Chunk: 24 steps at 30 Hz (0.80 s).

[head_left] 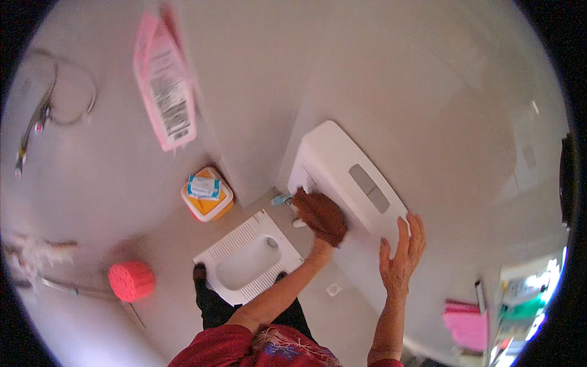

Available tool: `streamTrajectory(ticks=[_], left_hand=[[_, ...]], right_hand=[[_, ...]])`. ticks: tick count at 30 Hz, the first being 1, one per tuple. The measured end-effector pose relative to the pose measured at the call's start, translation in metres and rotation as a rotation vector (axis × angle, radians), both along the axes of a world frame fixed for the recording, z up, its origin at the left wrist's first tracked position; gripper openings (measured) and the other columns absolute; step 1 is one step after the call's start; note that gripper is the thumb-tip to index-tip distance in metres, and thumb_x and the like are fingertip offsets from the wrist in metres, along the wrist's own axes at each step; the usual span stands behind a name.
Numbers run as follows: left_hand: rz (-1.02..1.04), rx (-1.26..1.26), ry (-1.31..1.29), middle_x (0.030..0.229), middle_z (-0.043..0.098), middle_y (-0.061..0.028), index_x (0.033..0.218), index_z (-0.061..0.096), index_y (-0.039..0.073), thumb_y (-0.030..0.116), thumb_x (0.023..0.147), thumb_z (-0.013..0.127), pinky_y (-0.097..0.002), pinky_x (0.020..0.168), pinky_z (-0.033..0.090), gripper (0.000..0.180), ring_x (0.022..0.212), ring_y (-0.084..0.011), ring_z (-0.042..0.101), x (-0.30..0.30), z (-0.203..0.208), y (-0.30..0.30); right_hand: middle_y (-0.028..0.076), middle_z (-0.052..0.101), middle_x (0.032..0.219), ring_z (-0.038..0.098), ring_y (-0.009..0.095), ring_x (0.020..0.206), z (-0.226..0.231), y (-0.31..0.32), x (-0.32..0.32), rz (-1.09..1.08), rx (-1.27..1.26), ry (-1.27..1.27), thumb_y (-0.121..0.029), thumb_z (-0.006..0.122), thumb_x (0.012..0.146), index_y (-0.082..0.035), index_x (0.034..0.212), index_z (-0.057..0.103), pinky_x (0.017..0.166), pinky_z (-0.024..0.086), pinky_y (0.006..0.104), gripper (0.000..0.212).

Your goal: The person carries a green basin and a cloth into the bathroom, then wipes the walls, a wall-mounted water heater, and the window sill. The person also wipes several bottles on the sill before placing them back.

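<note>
Plain grey walls [391, 79] meet a grey floor [336, 313]; bright light [546, 281], perhaps daylight, far right.

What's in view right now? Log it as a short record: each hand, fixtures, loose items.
Left hand: mostly covered by the brown cloth, fingers hidden
Cloth: against or just in front of the white cistern; contact unclear
Right hand: open, fingers spread, at the cistern's right end
Floor fixtures: squat toilet, small drain
Loose items: yellow box with a blue-and-white packet on top; red round item
</note>
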<state>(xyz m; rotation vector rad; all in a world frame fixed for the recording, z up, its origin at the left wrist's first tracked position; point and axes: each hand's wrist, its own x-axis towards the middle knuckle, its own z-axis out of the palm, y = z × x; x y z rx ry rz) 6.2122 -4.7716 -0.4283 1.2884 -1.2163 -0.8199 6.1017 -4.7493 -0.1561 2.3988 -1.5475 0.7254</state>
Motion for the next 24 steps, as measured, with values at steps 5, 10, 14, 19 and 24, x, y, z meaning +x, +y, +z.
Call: streamTrajectory(ticks=[5, 10, 14, 19, 24], left_hand=[[0.207, 0.258, 0.006, 0.131, 0.04, -0.0128, 0.13, 0.036, 0.003, 0.03, 0.091, 0.048, -0.04, 0.105, 0.028, 0.049, 0.123, -0.0275, 0.034, -0.039, -0.077, -0.034], [0.383, 0.357, 0.165, 0.13, 0.042, -0.0086, 0.131, 0.038, 0.006, 0.042, 0.09, 0.044, -0.0394, 0.104, 0.029, 0.055, 0.121, -0.0252, 0.036, 0.032, -0.12, -0.086], [0.415, 0.417, 0.681, 0.13, 0.044, -0.0053, 0.132, 0.039, 0.009, 0.051, 0.088, 0.041, -0.0389, 0.103, 0.03, 0.06, 0.118, -0.0233, 0.038, 0.067, -0.139, -0.104], [0.2, 0.424, 1.504, 0.13, 0.046, -0.0011, 0.133, 0.04, 0.013, 0.062, 0.087, 0.038, -0.0383, 0.103, 0.031, 0.068, 0.116, -0.021, 0.04, -0.044, -0.155, -0.049], [-0.037, 0.396, 1.78, 0.128, 0.046, -0.0039, 0.132, 0.04, 0.014, 0.059, 0.087, 0.042, -0.0399, 0.102, 0.033, 0.064, 0.118, -0.0228, 0.041, -0.138, -0.132, 0.014]], right_hand=[[0.016, 0.033, 0.141, 0.027, 0.036, 0.132, -0.017, -0.008, -0.022, -0.05, 0.117, 0.224, -0.009, 0.061, 0.077, -0.008, 0.129, 0.045, 0.102, 0.025, 0.0519, 0.055], [0.016, 0.034, 0.14, 0.028, 0.037, 0.131, -0.047, -0.017, -0.04, 0.014, 0.095, 0.239, -0.024, 0.046, 0.09, -0.009, 0.13, 0.045, 0.104, 0.022, 0.0513, 0.043], [0.016, 0.037, 0.139, 0.03, 0.037, 0.129, -0.05, -0.018, -0.041, -0.01, 0.085, 0.257, -0.027, 0.039, 0.092, -0.009, 0.128, 0.049, 0.104, 0.023, 0.0493, 0.041], [0.014, 0.039, 0.138, 0.032, 0.037, 0.128, -0.047, -0.017, -0.043, 0.003, 0.081, 0.199, -0.026, 0.039, 0.092, -0.009, 0.127, 0.05, 0.104, 0.023, 0.0474, 0.04], [0.014, 0.038, 0.138, 0.032, 0.033, 0.128, -0.047, -0.019, -0.03, 0.049, 0.104, 0.045, -0.025, 0.044, 0.089, -0.008, 0.13, 0.046, 0.106, 0.021, 0.0458, 0.044]])
